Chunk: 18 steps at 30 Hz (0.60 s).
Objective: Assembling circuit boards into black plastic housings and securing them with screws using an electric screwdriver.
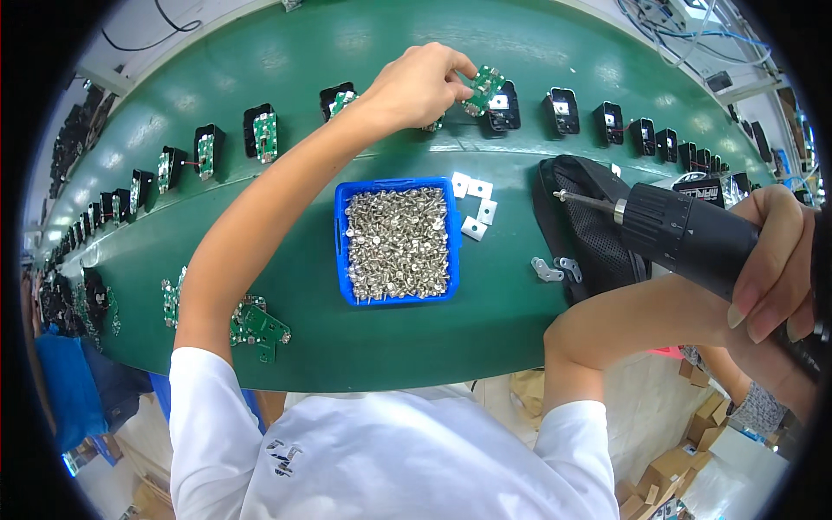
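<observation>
My left hand (pixel 423 85) stretches across the table and pinches a green circuit board (pixel 485 90) by its left edge. That board hangs just over the left side of an open black plastic housing (pixel 503 120), where a white square plate shows. My right hand (pixel 776 260) is wrapped around a black power screwdriver (pixel 680 227), which points left over a black mesh cloth item (pixel 585 186). At the tip of its bit sits a small screw (pixel 560 196). Between my arms stands a blue bin (pixel 341 260) full of silver screws (pixel 397 243).
Black housings (pixel 562 113) line the far table in an arc, several with green boards (pixel 265 137). White plates with holes (pixel 487 211) lie right of the bin. Metal brackets (pixel 546 270) lie farther right, loose boards (pixel 260 328) near my left elbow. Another person's sleeve (pixel 761 407) shows right.
</observation>
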Each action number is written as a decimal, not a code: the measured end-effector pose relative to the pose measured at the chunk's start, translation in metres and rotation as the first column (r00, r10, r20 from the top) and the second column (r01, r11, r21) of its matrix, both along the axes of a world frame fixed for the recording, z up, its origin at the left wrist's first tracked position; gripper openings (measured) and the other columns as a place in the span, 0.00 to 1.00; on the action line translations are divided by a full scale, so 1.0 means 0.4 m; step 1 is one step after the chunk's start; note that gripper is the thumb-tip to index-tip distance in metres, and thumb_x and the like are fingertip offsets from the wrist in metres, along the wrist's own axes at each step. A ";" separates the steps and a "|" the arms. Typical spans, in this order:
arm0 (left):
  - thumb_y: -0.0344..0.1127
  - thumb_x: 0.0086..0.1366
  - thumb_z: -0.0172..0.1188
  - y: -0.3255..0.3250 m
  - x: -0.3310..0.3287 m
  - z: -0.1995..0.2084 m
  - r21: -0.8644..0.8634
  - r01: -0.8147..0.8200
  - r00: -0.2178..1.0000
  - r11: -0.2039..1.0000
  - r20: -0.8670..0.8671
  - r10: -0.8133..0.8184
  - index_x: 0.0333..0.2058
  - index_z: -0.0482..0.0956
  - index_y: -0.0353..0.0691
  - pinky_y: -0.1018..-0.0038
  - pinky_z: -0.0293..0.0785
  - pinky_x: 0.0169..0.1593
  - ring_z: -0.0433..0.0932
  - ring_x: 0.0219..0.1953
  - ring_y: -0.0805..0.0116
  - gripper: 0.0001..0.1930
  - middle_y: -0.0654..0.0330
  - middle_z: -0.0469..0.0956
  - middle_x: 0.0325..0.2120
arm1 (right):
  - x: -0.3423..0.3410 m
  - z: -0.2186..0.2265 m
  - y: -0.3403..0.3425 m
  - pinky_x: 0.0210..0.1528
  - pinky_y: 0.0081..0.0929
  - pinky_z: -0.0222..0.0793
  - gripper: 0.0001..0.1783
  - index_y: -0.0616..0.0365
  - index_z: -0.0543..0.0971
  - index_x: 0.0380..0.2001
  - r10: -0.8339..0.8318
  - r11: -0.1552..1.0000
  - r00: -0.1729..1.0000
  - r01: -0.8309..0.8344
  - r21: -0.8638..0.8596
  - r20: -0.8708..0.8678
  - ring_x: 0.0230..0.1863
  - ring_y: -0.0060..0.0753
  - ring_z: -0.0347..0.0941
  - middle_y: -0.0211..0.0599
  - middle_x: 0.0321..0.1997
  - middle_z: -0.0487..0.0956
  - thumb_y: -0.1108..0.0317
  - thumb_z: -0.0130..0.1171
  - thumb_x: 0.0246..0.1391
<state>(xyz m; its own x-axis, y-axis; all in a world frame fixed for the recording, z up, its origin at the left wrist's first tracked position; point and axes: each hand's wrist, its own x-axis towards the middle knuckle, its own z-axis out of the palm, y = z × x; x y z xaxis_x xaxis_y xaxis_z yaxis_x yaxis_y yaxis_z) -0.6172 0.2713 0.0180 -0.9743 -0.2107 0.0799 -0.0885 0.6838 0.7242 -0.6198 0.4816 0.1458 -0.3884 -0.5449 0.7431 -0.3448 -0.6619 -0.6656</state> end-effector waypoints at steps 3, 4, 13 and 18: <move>0.29 0.65 0.60 0.003 -0.012 -0.009 -0.049 0.003 1.000 0.999 0.025 -0.001 0.49 0.82 0.32 0.74 0.74 0.35 0.78 0.28 0.70 0.14 0.57 0.85 0.32 | -0.012 0.001 0.020 0.16 0.28 0.66 0.45 0.57 0.77 0.36 0.002 0.999 0.998 0.000 -0.035 0.058 0.15 0.29 0.67 0.30 0.22 0.72 0.22 0.35 0.58; 0.29 0.65 0.60 0.003 -0.013 -0.010 -0.049 0.005 0.999 0.999 0.042 -0.003 0.49 0.82 0.32 0.73 0.74 0.35 0.78 0.29 0.70 0.14 0.57 0.85 0.32 | -0.017 -0.010 0.003 0.16 0.28 0.66 0.45 0.57 0.78 0.36 0.004 0.999 0.997 -0.001 -0.046 0.077 0.16 0.29 0.67 0.30 0.21 0.72 0.22 0.35 0.58; 0.29 0.66 0.60 -0.015 0.006 -0.017 0.012 0.003 0.999 1.000 0.051 -0.004 0.48 0.82 0.33 0.71 0.75 0.37 0.79 0.29 0.68 0.14 0.58 0.85 0.32 | -0.153 -0.044 0.036 0.19 0.29 0.66 0.46 0.57 0.80 0.34 0.038 0.991 0.973 -0.008 -0.133 0.226 0.16 0.30 0.69 0.30 0.21 0.73 0.21 0.34 0.56; 0.31 0.66 0.60 -0.025 0.015 -0.029 0.039 -0.015 0.998 0.999 0.069 0.012 0.48 0.83 0.35 0.66 0.77 0.40 0.81 0.29 0.64 0.13 0.59 0.86 0.32 | -0.274 -0.137 -0.088 0.18 0.29 0.68 0.42 0.57 0.80 0.31 -0.358 0.927 0.917 0.372 -0.053 0.176 0.14 0.31 0.71 0.31 0.17 0.73 0.25 0.39 0.57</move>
